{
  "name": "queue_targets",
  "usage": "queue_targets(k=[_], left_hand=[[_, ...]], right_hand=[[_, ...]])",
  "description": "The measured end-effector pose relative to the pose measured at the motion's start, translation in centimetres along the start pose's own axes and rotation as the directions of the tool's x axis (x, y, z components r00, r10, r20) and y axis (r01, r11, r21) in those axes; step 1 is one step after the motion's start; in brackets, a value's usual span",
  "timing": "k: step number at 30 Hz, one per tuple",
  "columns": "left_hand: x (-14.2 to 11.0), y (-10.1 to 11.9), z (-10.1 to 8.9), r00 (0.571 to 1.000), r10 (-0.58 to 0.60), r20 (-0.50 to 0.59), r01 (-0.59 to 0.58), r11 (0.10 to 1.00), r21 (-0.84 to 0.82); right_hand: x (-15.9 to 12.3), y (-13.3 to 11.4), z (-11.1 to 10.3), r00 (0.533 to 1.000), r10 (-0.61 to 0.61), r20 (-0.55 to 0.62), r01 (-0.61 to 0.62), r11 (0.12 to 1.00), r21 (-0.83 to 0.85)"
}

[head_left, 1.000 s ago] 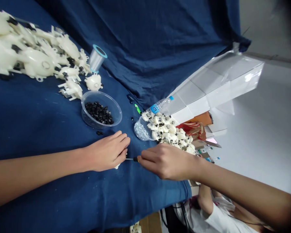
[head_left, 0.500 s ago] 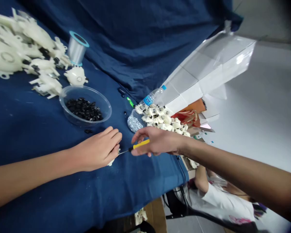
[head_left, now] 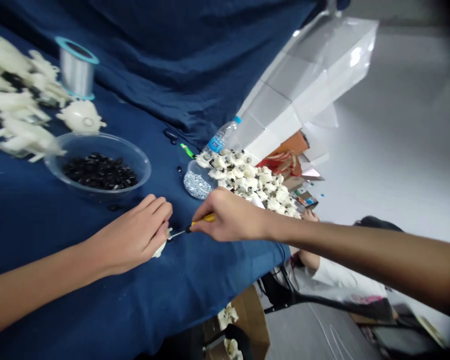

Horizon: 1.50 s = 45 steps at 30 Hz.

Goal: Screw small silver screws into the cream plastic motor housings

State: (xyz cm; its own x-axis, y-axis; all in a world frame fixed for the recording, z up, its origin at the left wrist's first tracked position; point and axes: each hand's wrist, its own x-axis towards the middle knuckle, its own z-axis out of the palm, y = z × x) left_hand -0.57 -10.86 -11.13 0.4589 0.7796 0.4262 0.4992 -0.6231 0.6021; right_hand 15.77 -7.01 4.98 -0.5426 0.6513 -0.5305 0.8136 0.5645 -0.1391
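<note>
On the desk, under a dark blue cloth, the following are noted.

Item 1: round clear plastic bowl, holding a heap of small black pieces; a few loose black pieces lie on the cloth nearby.

Item 2: smaller clear dish, filled with fine silver granules, too small to identify further. A pile of white plastic parts with black inserts lies against its edge.

Item 3: spool of clear filament with teal flanges, standing upright above the bowl.

Item 4: larger molded white plastic parts, grouped at the desk's far left.

Item 5: plastic water bottle, lying just beyond the pile.

Item 6: cardboard box below the desk edge, with white parts in it.

In use: the right hand has its fingers closed around a yellow-handled screwdriver. The shaft's tip meets a small white plastic part, which sits on the cloth, partly under the left hand, whose curled fingers grip it.
</note>
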Motion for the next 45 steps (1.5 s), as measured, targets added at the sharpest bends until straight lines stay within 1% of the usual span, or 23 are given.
queue_targets(k=[2,3,5,7,9,12,14,16,19,20,22,24,26,27,30,32,34,36,38,39,41,43,45], left_hand=[[-0.1,-0.1,0.1,1.000,-0.001,0.016,0.001,1.000,0.010],[-0.1,-0.1,0.1,1.000,-0.008,0.025,0.008,1.000,0.011],[-0.1,-0.3,0.1,0.999,-0.030,0.042,0.029,1.000,0.007],[-0.1,-0.3,0.0,0.998,-0.045,0.054,0.045,0.999,-0.001],[-0.2,-0.3,-0.1,0.997,-0.055,0.051,0.056,0.998,-0.007],[-0.3,-0.2,-0.3,0.998,-0.060,0.032,0.060,0.998,0.000],[-0.3,-0.1,-0.4,0.998,-0.058,0.019,0.057,0.998,0.008],[-0.3,0.1,-0.5,0.999,-0.051,0.006,0.051,0.999,0.015],[-0.2,0.2,-0.6,0.999,-0.037,-0.007,0.037,0.999,0.020],[-0.2,0.2,-0.5,0.999,-0.034,-0.009,0.034,0.999,0.020],[-0.1,0.3,-0.5,1.000,-0.029,-0.009,0.029,0.999,0.018],[0.1,0.3,-0.4,1.000,-0.026,-0.008,0.026,0.999,0.019],[0.1,0.2,-0.3,1.000,-0.024,-0.008,0.024,0.999,0.021],[0.2,0.2,-0.3,1.000,-0.022,-0.007,0.022,1.000,0.021],[0.1,0.1,-0.3,1.000,-0.016,-0.002,0.016,1.000,0.020],[0.0,0.0,-0.3,1.000,-0.014,0.001,0.014,1.000,0.020],[0.0,0.0,-0.3,1.000,-0.014,0.004,0.014,1.000,0.017],[0.0,0.0,-0.3,1.000,-0.016,0.012,0.016,1.000,0.016],[0.1,-0.1,-0.4,1.000,-0.020,0.016,0.020,1.000,0.018],[0.1,0.0,-0.4,1.000,-0.023,0.014,0.023,1.000,0.019],[0.1,0.0,-0.4,1.000,-0.028,0.009,0.028,0.999,0.020],[0.1,0.0,-0.4,1.000,-0.031,0.005,0.031,0.999,0.019],[0.0,0.1,-0.4,1.000,-0.030,0.000,0.030,0.999,0.019]], right_hand=[[0.6,0.1,0.3,0.975,0.216,0.048,-0.221,0.961,0.167],[0.8,0.0,0.4,0.958,0.274,0.081,-0.285,0.939,0.194],[1.0,-0.2,0.3,0.938,0.324,0.125,-0.344,0.914,0.215],[0.8,-0.5,0.0,0.941,0.316,0.123,-0.337,0.916,0.218],[0.3,-0.7,-0.3,0.960,0.264,0.092,-0.277,0.940,0.197],[-0.4,-0.5,-0.6,0.992,0.129,-0.002,-0.127,0.984,0.129],[-0.8,-0.2,-0.6,0.995,0.040,-0.096,-0.035,0.998,0.060],[-1.0,0.0,-0.6,0.982,-0.092,-0.163,0.078,0.993,-0.094],[-1.0,-0.4,-0.6,0.944,-0.319,-0.082,0.263,0.880,-0.395],[-0.9,-0.5,-0.6,0.935,-0.353,-0.036,0.299,0.840,-0.453],[-0.5,-0.8,-0.5,0.936,-0.351,-0.020,0.303,0.835,-0.460],[0.0,-0.8,-0.2,0.952,-0.291,-0.094,0.242,0.904,-0.353],[0.5,-0.8,0.0,0.976,-0.118,-0.182,0.093,0.986,-0.141],[0.8,-0.8,0.1,0.981,-0.010,-0.193,0.003,0.999,-0.034],[1.4,-1.0,-0.1,0.961,0.275,-0.038,-0.263,0.945,0.192],[1.5,-1.0,-0.4,0.935,0.341,0.097,-0.355,0.902,0.244],[1.3,-0.8,-0.7,0.928,0.343,0.142,-0.369,0.896,0.246],[0.8,-0.4,-0.8,0.963,0.253,0.090,-0.266,0.942,0.205],[0.2,0.1,-0.8,0.996,0.087,-0.033,-0.083,0.990,0.114],[0.0,0.3,-0.7,0.996,-0.012,-0.091,0.016,0.999,0.048],[-0.5,0.7,-0.6,0.968,-0.212,-0.137,0.196,0.973,-0.124],[-0.7,0.8,-0.5,0.924,-0.377,-0.064,0.343,0.891,-0.299],[-0.8,0.8,-0.4,0.872,-0.487,0.045,0.457,0.780,-0.427]])
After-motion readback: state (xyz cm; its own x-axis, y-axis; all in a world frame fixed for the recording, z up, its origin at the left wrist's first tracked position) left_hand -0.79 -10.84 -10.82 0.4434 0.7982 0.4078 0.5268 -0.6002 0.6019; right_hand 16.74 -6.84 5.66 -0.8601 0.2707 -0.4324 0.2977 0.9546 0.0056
